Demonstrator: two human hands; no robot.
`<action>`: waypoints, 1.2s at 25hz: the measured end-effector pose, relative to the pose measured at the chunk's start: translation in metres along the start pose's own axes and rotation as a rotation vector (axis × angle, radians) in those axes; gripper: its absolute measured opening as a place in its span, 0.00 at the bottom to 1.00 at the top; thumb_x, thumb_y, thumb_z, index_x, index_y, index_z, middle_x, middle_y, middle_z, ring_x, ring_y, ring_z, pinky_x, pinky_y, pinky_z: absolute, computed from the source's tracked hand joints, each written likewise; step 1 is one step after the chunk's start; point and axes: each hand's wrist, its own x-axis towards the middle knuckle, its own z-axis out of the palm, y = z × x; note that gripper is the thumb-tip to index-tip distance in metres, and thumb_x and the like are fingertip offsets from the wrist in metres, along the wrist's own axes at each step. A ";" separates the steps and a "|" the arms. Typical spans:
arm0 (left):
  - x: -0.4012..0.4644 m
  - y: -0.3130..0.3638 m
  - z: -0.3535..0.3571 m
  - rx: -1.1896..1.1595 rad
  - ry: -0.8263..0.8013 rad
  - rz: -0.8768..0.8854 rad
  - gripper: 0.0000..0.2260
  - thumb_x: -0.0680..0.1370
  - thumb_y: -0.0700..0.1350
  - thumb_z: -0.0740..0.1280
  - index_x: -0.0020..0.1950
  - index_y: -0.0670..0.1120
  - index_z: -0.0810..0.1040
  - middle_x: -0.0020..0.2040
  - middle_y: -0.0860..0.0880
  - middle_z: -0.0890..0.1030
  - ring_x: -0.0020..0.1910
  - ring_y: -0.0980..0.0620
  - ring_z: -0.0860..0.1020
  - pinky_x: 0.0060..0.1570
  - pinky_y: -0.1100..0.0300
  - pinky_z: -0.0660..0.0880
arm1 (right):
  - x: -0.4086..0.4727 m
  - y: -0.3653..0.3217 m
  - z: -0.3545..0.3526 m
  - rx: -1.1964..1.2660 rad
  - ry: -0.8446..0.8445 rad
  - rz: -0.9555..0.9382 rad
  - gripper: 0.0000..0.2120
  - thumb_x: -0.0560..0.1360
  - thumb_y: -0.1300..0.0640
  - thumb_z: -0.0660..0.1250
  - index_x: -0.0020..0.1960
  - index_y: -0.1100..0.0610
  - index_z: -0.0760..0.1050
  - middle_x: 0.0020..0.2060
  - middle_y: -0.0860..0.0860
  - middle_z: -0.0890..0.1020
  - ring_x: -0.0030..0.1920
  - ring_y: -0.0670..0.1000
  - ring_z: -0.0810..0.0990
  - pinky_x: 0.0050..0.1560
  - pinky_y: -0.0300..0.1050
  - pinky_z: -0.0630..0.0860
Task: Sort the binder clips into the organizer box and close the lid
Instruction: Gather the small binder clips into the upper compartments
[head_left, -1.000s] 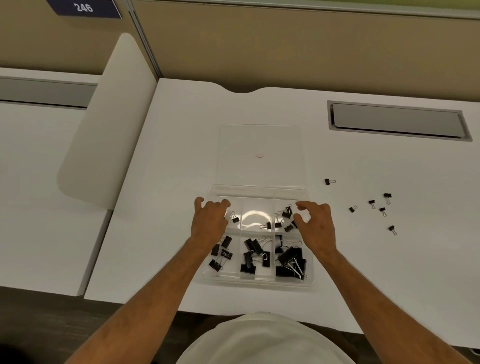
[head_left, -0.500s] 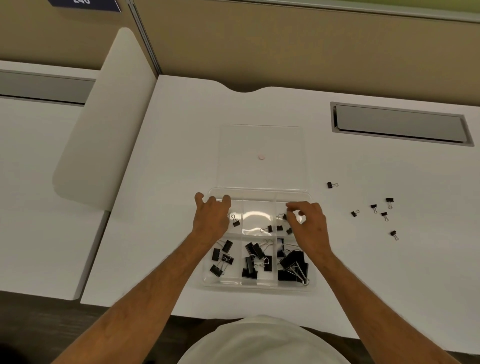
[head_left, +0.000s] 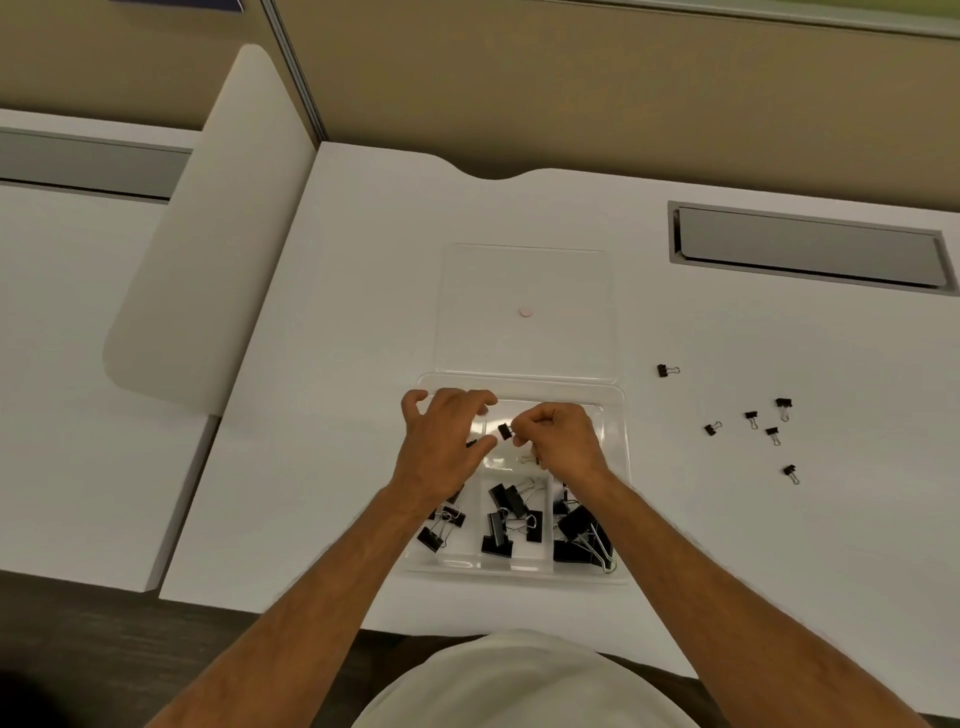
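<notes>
A clear organizer box (head_left: 621, 415) sits on the white desk with its clear lid (head_left: 524, 280) lying open and flat behind it. Several black binder clips (head_left: 506, 519) fill its near compartments. My right hand (head_left: 563, 441) hovers over the far middle compartment and pinches a small black binder clip (head_left: 504, 430) by its wire handle. My left hand (head_left: 441, 441) is over the far left compartment, fingers spread and empty, thumb close to that clip. Several small loose clips (head_left: 750, 418) lie on the desk to the right of the box.
A white desk (head_left: 337, 415) carries everything; its front edge runs just below the box. A grey cable tray cover (head_left: 810, 249) is set into the desk at the back right. A white rounded divider panel (head_left: 208, 234) stands at the left. A tan partition wall closes the back.
My right hand has moved left from the far right compartment to the far middle one, now lifting a small clip. My left hand has stayed at the far left compartment.
</notes>
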 end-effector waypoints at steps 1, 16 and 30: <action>0.001 -0.007 0.003 0.016 -0.007 -0.037 0.16 0.75 0.50 0.71 0.61 0.56 0.74 0.55 0.59 0.77 0.62 0.58 0.71 0.67 0.52 0.51 | 0.005 0.005 -0.003 -0.074 0.041 0.010 0.05 0.72 0.57 0.70 0.39 0.55 0.84 0.33 0.51 0.85 0.31 0.47 0.80 0.35 0.43 0.79; 0.023 -0.020 0.035 0.561 -0.384 -0.065 0.05 0.75 0.47 0.67 0.46 0.54 0.82 0.45 0.53 0.79 0.54 0.50 0.76 0.70 0.37 0.44 | -0.012 0.045 -0.056 -0.351 0.027 -0.239 0.11 0.78 0.53 0.65 0.59 0.48 0.80 0.34 0.48 0.82 0.36 0.47 0.81 0.45 0.47 0.81; 0.010 -0.025 0.045 0.618 -0.340 -0.221 0.09 0.71 0.39 0.70 0.43 0.54 0.79 0.41 0.53 0.79 0.48 0.49 0.76 0.69 0.38 0.46 | -0.074 0.077 -0.098 -0.166 0.087 -0.178 0.09 0.78 0.60 0.65 0.53 0.49 0.82 0.31 0.50 0.81 0.33 0.46 0.81 0.39 0.36 0.76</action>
